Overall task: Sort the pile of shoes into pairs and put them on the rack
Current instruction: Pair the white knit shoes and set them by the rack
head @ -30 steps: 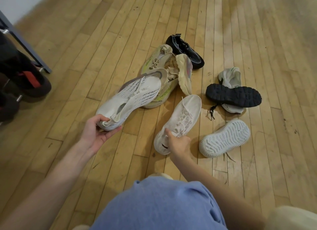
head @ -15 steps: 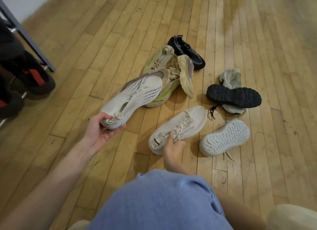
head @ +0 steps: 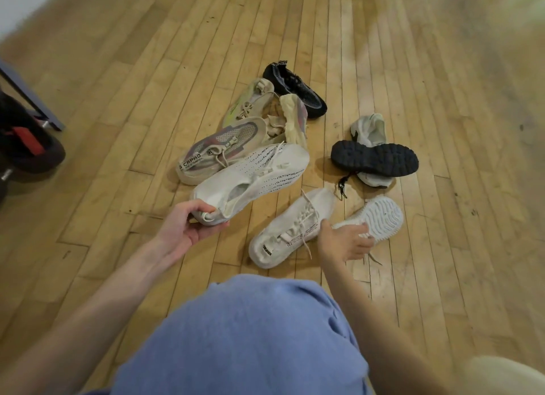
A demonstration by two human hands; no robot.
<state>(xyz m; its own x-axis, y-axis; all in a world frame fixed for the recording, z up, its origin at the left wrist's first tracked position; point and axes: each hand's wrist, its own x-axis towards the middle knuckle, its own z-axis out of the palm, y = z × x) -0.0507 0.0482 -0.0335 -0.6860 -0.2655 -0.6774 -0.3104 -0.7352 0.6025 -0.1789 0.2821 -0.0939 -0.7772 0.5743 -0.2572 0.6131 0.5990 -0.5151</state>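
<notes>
Left hand: the left hand (head: 188, 228) grips the heel of a white knit shoe (head: 253, 179), toe pointing away and lifted over the pile
Right hand: the right hand (head: 343, 242) is spread loosely, fingers apart, touching the upturned white sole (head: 374, 219) and gripping nothing yet
Likely mate: a white laced shoe (head: 290, 229) lies upright on the wooden floor (head: 118, 105), just beside that hand
Risk, wrong pair: several shoes are pale and look alike, so the upturned one could be taken for the mate when the laced one seems closer in style
Risk, snag: loose laces trail under the right hand and could drag a neighbour along
Rest of pile: a grey lettered shoe (head: 224, 149) and a beige shoe with a lime stripe (head: 250, 105) overlap; a black shoe (head: 298, 90) lies beyond; a black sole (head: 374, 158) rests across a light grey shoe (head: 368, 126)
Rack: its dark frame (head: 26, 96) shows at the left edge, well apart from the pile, dark shoes already near it
In the way: nothing lies between pile and rack
</notes>
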